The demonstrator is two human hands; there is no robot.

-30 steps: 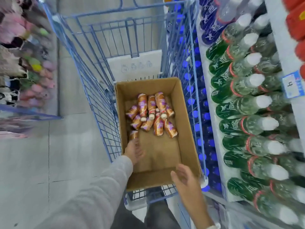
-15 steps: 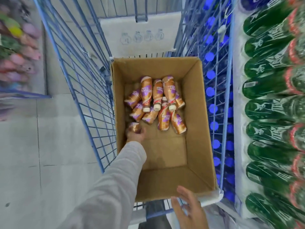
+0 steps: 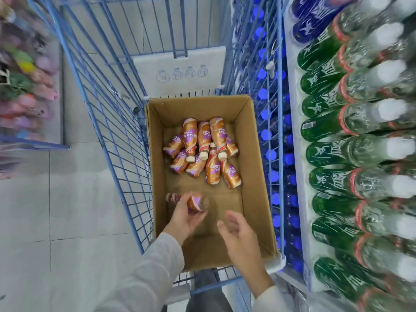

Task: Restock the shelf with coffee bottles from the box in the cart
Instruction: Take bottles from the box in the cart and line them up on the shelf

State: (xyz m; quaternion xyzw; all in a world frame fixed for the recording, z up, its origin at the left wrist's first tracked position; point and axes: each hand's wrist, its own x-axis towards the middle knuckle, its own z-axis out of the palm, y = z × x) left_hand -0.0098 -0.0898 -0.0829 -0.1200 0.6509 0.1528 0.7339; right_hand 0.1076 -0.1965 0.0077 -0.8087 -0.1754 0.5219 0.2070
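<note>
At the near end of the box (image 3: 254, 188), the right hand (image 3: 242, 238) is seen open and empty, just beside the left hand (image 3: 184, 218), whose fingers are curled round 1 coffee bottle (image 3: 198, 202). Its long axis is laid across the box, with the wider end toward the right hand. Farther ahead, the pile of bottles (image 3: 202, 152) is seen, well apart from both hands.

Grey tiled floor (image 3: 56, 199) — a display rack (image 3: 40, 145) (blurred) at left.
</note>
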